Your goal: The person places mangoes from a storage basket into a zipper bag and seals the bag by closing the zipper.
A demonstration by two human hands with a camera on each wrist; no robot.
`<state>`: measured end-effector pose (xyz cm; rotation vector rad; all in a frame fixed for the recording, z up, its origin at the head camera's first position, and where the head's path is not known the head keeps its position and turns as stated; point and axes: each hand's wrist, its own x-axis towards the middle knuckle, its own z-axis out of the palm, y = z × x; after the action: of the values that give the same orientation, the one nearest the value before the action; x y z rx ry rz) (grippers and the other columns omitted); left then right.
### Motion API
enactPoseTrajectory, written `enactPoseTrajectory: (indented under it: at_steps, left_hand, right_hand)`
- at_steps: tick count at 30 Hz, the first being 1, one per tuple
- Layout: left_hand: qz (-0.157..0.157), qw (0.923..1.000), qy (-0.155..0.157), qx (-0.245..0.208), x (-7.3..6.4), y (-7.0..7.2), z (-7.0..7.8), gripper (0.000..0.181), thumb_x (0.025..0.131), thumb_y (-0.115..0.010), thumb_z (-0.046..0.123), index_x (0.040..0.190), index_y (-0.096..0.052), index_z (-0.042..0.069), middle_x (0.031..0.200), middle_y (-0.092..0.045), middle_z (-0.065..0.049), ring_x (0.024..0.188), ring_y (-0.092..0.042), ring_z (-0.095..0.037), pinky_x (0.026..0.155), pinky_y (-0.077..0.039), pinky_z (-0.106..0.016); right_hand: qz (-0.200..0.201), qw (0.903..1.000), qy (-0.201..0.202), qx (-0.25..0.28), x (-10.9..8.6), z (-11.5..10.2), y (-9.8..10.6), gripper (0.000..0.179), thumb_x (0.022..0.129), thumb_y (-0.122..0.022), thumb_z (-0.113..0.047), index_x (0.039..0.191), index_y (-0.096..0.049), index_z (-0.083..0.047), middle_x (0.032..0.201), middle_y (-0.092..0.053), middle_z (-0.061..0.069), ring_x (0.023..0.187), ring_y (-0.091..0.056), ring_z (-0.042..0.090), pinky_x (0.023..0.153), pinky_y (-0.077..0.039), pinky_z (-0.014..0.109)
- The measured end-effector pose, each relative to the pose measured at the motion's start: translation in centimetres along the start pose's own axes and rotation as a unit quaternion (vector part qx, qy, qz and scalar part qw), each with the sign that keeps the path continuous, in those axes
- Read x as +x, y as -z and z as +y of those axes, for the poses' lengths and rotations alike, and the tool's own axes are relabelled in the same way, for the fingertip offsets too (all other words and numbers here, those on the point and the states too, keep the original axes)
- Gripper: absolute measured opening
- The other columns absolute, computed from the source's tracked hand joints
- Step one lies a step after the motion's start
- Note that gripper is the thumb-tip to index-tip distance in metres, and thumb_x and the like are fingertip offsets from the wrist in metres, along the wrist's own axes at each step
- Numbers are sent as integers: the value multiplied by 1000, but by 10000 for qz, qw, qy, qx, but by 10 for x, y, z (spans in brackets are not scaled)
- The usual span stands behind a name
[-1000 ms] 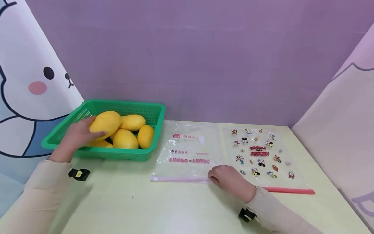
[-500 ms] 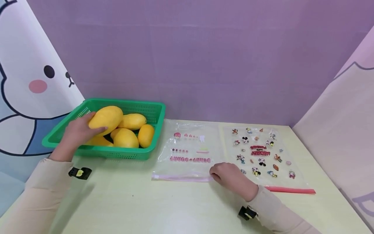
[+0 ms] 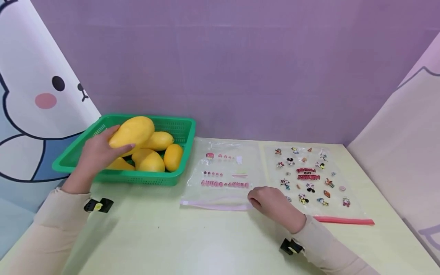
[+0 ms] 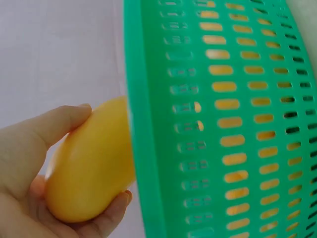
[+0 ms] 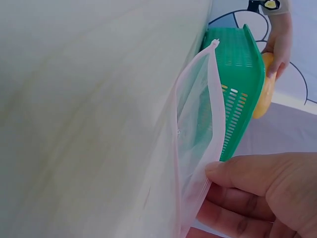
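My left hand (image 3: 97,152) grips a yellow mango (image 3: 135,131) between thumb and fingers, raised over the left part of a green basket (image 3: 137,177). Seen from the left wrist, the mango (image 4: 89,163) is level with the basket rim and partly hidden by it. Several other mangoes (image 3: 148,160) lie in the basket. My right hand (image 3: 273,208) pinches the lilac edge of a clear zip bag (image 3: 220,196) lying flat to the right of the basket. In the right wrist view the bag's mouth (image 5: 216,99) gapes apart, with the thumb on its rim.
A second clear zip bag (image 3: 313,185), with cartoon prints and a red zip strip (image 3: 345,220), lies flat to the right. A purple backdrop (image 3: 227,72) rises behind the pale table (image 3: 172,244). Printed panels (image 3: 31,95) flank both sides.
My left hand has lifted the mango higher and moved it slightly right over the basket. The right hand stays at the bag's edge, and the mouth of the bag looks wider.
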<state>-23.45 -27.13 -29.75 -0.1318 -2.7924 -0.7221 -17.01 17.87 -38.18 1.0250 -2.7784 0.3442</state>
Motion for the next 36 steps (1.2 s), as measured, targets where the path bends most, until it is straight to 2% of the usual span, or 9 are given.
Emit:
enactPoseTrajectory:
  at_steps: [3,7,13,18,24,28,36]
  left_hand:
    - [109,9999,-34,-95,-2,1,7,83,85,-64,48,145,-31,0,124,-49,-32,89,-48,-39,64,-42,-44]
    - [253,9992,-25,-311,-5,2,19,84,83,-66,51,146,-33,6,123,-51,-28,85,-49,-34,59,-40,-34]
    - [242,9984,-161,-481,-15,1,40,82,83,-67,49,147,-33,11,113,-55,-24,79,-49,-30,55,-40,-32]
    - [136,9979,-273,-576,-26,-2,55,81,82,-67,50,147,-33,15,111,-56,-21,76,-48,-28,53,-39,-31]
    - [28,9949,-623,-790,-38,-7,69,79,81,-72,44,144,-38,12,115,-59,-21,75,-49,-26,56,-42,-30]
    - [-43,9929,-729,-939,-45,-9,78,78,81,-73,41,144,-39,11,121,-57,-22,78,-51,-26,57,-43,-30]
    - [-76,9861,-972,-1347,-54,-18,89,71,81,-73,36,141,-43,14,113,-60,-14,74,-48,-22,55,-43,-28]
  right_hand:
    - [36,10000,9,8,1,1,2,22,81,-63,4,67,-61,-13,62,-52,-8,54,-38,2,50,-35,16]
    - [133,9999,2,-20,3,2,4,20,80,-64,5,69,-62,-11,63,-54,-6,54,-39,2,50,-37,16]
    - [151,9999,-18,-32,2,2,5,21,81,-64,5,68,-60,-12,63,-53,-7,54,-39,2,50,-36,16]
    - [129,9999,8,57,1,1,4,15,81,-65,4,73,-65,-9,68,-59,-4,57,-48,4,52,-41,18]
    - [180,9998,-19,104,0,0,-1,13,81,-65,3,76,-67,-9,69,-60,-4,58,-49,3,53,-42,17]
    - [237,9997,8,98,0,0,-2,14,81,-65,3,75,-66,-9,68,-58,-5,57,-46,2,52,-40,17]
    - [154,9996,-35,218,1,1,-1,13,82,-65,3,76,-66,-9,68,-59,-5,57,-46,1,53,-41,17]
